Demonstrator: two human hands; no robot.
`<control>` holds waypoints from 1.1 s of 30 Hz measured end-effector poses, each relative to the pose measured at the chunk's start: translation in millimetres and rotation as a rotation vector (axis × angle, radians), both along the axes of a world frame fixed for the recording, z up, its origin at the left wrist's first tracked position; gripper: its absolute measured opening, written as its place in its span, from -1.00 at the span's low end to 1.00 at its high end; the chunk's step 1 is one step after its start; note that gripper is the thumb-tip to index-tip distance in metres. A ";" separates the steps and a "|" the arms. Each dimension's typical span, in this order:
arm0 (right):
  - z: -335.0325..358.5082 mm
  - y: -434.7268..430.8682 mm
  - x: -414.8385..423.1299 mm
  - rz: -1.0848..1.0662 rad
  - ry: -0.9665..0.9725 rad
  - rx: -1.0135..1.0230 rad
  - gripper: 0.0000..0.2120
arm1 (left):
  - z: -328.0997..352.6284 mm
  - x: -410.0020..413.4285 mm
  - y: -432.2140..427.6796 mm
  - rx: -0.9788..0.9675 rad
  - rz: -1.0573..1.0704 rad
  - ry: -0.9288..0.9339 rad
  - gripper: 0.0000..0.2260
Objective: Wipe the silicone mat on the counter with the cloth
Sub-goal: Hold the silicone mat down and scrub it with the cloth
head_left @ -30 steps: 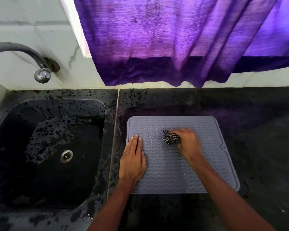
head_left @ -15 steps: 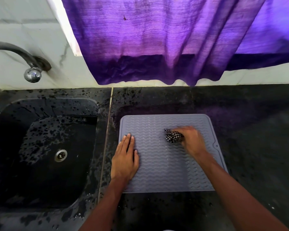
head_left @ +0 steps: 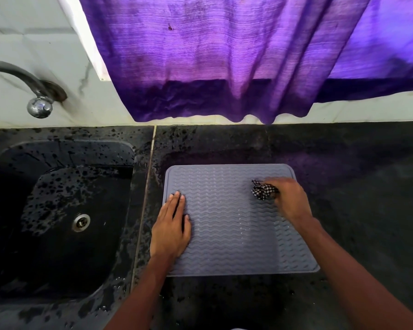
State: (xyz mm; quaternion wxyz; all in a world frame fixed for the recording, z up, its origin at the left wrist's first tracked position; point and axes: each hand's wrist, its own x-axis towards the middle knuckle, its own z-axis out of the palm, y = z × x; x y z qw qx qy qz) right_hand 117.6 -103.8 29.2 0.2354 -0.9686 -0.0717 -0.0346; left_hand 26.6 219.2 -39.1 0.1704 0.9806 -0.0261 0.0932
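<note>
A grey silicone mat [head_left: 227,222] with a wavy ribbed surface lies flat on the black counter. My left hand [head_left: 171,229] rests flat on the mat's left edge, fingers together and stretched out, palm down. My right hand [head_left: 289,200] is closed around a bunched black-and-white checked cloth [head_left: 262,190] and presses it on the mat near its far right corner. Only the cloth's left part shows beyond my fingers. Small wet specks glint on the mat's right half.
A black sink [head_left: 57,210] with a metal drain [head_left: 81,222] sits left of the mat, wet with droplets. A chrome tap [head_left: 37,101] juts from the marble wall above it. A purple curtain [head_left: 224,58] hangs over the counter's back edge. Dark counter [head_left: 358,198] extends right.
My right hand has slid the cloth from the mat's middle toward its right side. My left hand stays pressed on the left edge. The view has shifted slightly.
</note>
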 end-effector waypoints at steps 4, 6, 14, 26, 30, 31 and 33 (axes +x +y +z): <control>-14.4 -15.0 0.3 0.039 0.049 0.007 -0.41 | 0.5 -0.1 0.2 0.000 0.002 -0.004 -0.50; -10.6 -18.3 5.8 0.003 0.056 0.046 -0.43 | 1.7 -0.7 -0.8 -0.002 0.003 -0.013 -0.50; -12.5 -40.4 3.0 -0.073 0.082 -0.052 -0.37 | 3.2 -1.5 -1.4 -0.003 0.001 -0.022 -0.49; -8.8 -39.1 -13.3 -0.129 0.071 0.011 -0.44 | 2.3 -1.1 -1.3 -0.009 0.001 -0.019 -0.49; -7.4 -36.1 -20.4 -0.159 0.077 0.011 -0.43 | 1.0 -1.0 -1.1 -0.009 0.003 -0.026 -0.49; -9.5 -36.1 -23.4 -0.148 0.085 0.010 -0.42 | 0.6 -0.5 -1.1 -0.009 0.005 -0.031 -0.49; -12.9 -39.3 -24.8 -0.135 0.093 0.007 -0.38 | 0.7 -0.9 -1.3 -0.007 0.004 -0.030 -0.49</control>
